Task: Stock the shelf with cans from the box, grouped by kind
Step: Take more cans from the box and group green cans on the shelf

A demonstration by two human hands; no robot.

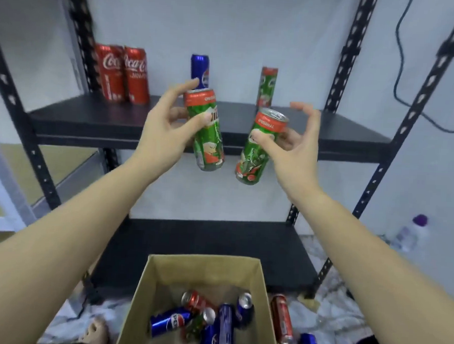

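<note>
My left hand (pixel 165 126) grips a green Milo can (pixel 205 134) held upright in front of the black upper shelf (pixel 92 117). My right hand (pixel 293 146) holds a second green Milo can (pixel 258 149), tilted, its top leaning right. On the shelf stand two red Coca-Cola cans (pixel 123 74) at the left, one blue Pepsi can (pixel 199 67) in the middle, partly hidden by my left fingers, and one green Milo can (pixel 267 87) to the right. The cardboard box (pixel 140 298) below holds several blue, red and green cans lying loose.
A black lower shelf (pixel 204 241) sits behind the box. Red and blue cans (pixel 281 319) lie on the floor right of the box. A clear bottle with a purple cap (pixel 412 231) stands at the right. Black slotted uprights (pixel 345 54) frame the shelf; a black cable (pixel 399 83) hangs on the wall.
</note>
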